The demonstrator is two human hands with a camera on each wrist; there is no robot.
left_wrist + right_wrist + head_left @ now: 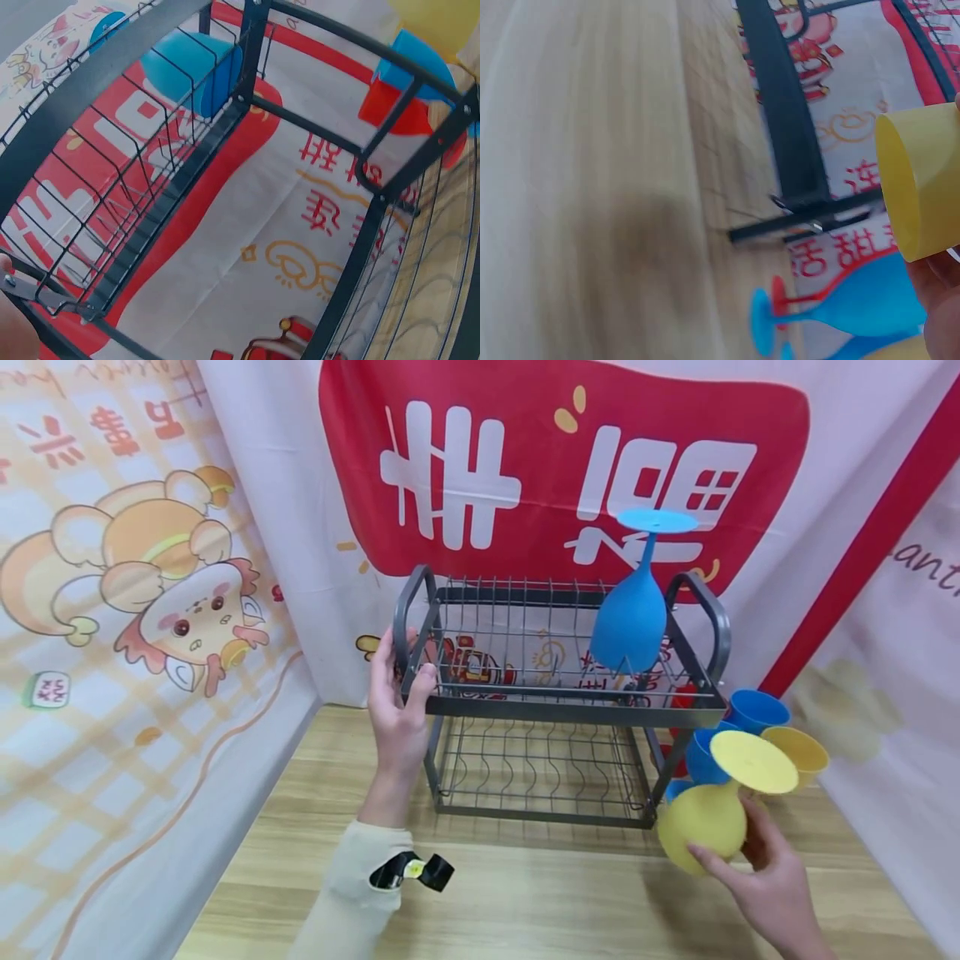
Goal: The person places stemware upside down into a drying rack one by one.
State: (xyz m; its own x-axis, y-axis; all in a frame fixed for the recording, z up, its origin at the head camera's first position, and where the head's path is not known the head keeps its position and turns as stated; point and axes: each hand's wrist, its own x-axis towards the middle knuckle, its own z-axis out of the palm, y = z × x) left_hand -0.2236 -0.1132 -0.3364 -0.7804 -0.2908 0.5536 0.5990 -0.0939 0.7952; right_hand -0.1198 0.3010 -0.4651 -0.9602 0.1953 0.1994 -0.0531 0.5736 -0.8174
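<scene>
A dark two-tier dish rack (555, 710) stands on the wooden table. My left hand (397, 710) grips its upper left corner, thumb over the front rail. On the upper tier a blue goblet (633, 618) sits upside down at the right end, its foot upward. My right hand (768, 868) holds a yellow goblet (701, 827) by the bowl, to the right of the rack and tilted with the foot up. In the right wrist view the mouth of this yellow goblet (930, 180) faces left, toward the rack's leg.
Behind my right hand stand several more goblets: a blue goblet (753, 710), a yellow-orange goblet (802, 752) and red ones partly hidden by the rack. Printed cloth (277, 485) hangs behind and at both sides. Wooden tabletop (525, 893) extends in front of the rack.
</scene>
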